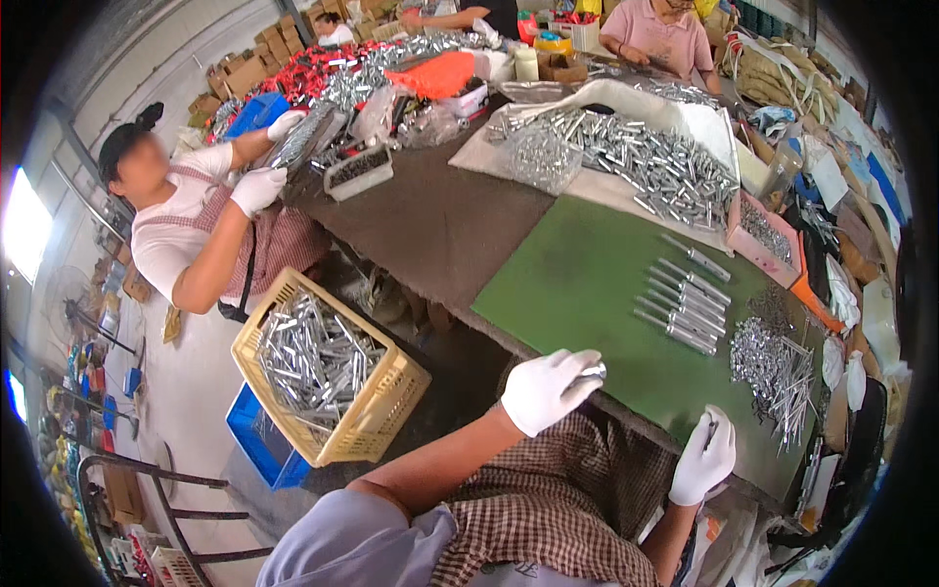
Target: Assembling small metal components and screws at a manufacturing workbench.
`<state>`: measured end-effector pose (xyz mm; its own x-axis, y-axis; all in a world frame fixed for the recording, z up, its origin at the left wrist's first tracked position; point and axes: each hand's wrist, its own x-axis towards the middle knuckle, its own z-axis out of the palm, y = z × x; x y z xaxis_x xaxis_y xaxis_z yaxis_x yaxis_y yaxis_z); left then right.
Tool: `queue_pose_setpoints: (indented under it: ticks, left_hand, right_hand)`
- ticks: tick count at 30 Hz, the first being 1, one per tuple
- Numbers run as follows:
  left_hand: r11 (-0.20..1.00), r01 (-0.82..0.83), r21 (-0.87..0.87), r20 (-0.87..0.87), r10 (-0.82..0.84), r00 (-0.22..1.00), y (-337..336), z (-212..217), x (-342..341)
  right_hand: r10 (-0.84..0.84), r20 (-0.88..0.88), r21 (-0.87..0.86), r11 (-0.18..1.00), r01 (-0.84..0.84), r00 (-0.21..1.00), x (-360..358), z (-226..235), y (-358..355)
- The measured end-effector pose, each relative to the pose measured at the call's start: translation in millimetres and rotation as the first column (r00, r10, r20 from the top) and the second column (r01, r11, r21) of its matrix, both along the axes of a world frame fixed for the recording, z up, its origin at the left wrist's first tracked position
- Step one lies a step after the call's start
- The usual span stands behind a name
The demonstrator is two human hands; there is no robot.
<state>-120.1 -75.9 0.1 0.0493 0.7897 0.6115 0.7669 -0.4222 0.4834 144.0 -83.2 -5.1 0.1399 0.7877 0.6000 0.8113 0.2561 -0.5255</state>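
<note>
My left hand (551,393), in a white glove, is closed over the near edge of the green mat (562,279). The rounded end of a shiny silver metal cylinder (595,372) shows at its fingertips; the rest is hidden. My right hand (704,456), also gloved, is closed at the mat's near right, with a small grey metal piece (712,428) between thumb and fingers. Beyond the hands, several silver cylinders with thin rods (688,311) lie side by side on the mat. To their right is a pile of small metal parts (766,354), with thin metal pins (790,391) beside it.
A large heap of silver cylinders (626,161) lies on a white cloth. Beside it stands a pink tray of small parts (768,235). A yellow crate (401,386) of metal cylinders stands at my left. A co-worker (210,205) handles metal parts across the table's left corner.
</note>
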Motion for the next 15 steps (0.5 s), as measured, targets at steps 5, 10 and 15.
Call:
queue_pose_setpoints:
  ticks: [5, 10, 15]
  left_hand:
    - [0.984, -0.058, -0.171, 0.262, 0.102, 0.960, -37.3, -9.1, -17.1]
    - [0.944, -0.169, -0.283, 0.518, 0.299, 0.802, -64.7, -14.9, -42.5]
    - [0.850, -0.343, -0.401, 0.782, 0.512, 0.354, -78.2, -37.0, -107.6]
  right_hand:
    - [0.012, -0.047, -0.026, 1.000, -0.013, 0.999, -2.1, 3.3, 1.1]
    - [0.002, -0.326, -0.187, 0.980, -0.067, 0.945, -6.6, 20.6, 3.4]
    - [0.410, -0.360, -0.124, 0.869, -0.478, 0.838, -75.3, 62.0, 31.9]
